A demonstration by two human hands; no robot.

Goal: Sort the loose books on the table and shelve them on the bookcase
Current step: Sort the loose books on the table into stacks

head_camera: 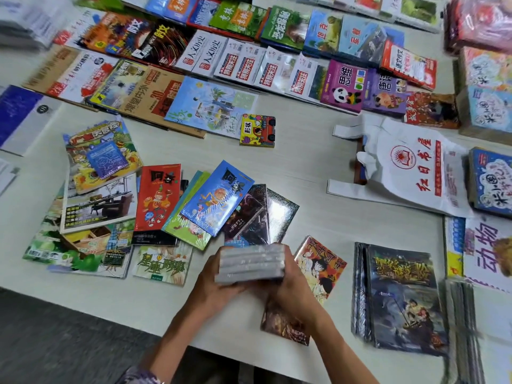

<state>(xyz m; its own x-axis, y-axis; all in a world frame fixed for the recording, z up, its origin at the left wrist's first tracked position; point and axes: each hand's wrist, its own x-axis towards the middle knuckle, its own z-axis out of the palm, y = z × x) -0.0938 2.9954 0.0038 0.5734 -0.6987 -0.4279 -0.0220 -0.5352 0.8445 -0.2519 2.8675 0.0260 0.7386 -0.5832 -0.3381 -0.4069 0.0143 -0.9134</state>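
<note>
We grasp a small stack of shrink-wrapped, grey-edged paperback books (250,263) between both hands, the left hand (219,286) clasping its left end and the right hand (291,275) its right end, just above the white bench (304,167). Loose books (216,198) fan out just beyond the hands. We should square the edges, keep the pressure even so nothing slips, and gather matching titles before shelving.

Both hands (221,286) gripping book stack (250,263) — over table (304,173)
</note>
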